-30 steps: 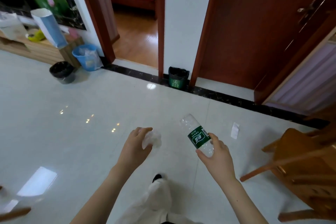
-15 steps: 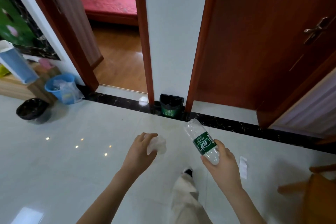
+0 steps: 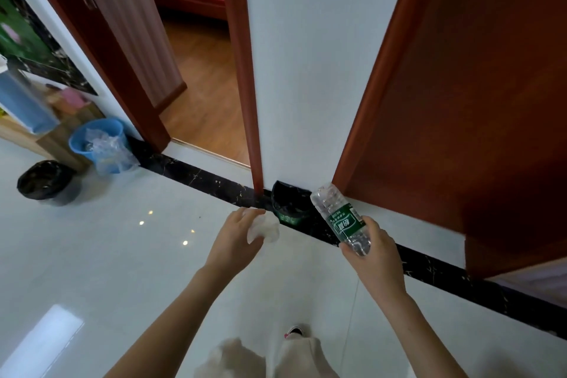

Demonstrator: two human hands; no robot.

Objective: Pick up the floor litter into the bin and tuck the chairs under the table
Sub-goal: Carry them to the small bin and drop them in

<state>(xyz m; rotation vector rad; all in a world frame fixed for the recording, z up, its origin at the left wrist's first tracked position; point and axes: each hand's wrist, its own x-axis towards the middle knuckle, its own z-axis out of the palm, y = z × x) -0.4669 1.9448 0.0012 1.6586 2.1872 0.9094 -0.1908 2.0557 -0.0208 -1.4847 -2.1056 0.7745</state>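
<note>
- The right hand (image 3: 376, 258) grips a clear plastic bottle (image 3: 329, 204) by its nearer end, fingers and thumb curled round it; the bottle tilts up and to the left
- A green label (image 3: 343, 221) wraps the bottle's middle, with white characters on it too blurred to read
- The left hand (image 3: 234, 241) pinches a crumpled white wad (image 3: 265, 228) of litter between thumb and fingers
- A small green bin (image 3: 288, 207) with a black liner stands on the floor (image 3: 107, 255) against the white wall between two doorways, just beyond both hands; pale print on its front cannot be read
- The bottle's far end overlaps the bin's right edge in the head view
- Far left, a blue bin (image 3: 78, 143) with a clear bag and a black-lined bin (image 3: 46, 181) stand near each other, well apart from the hands
</note>
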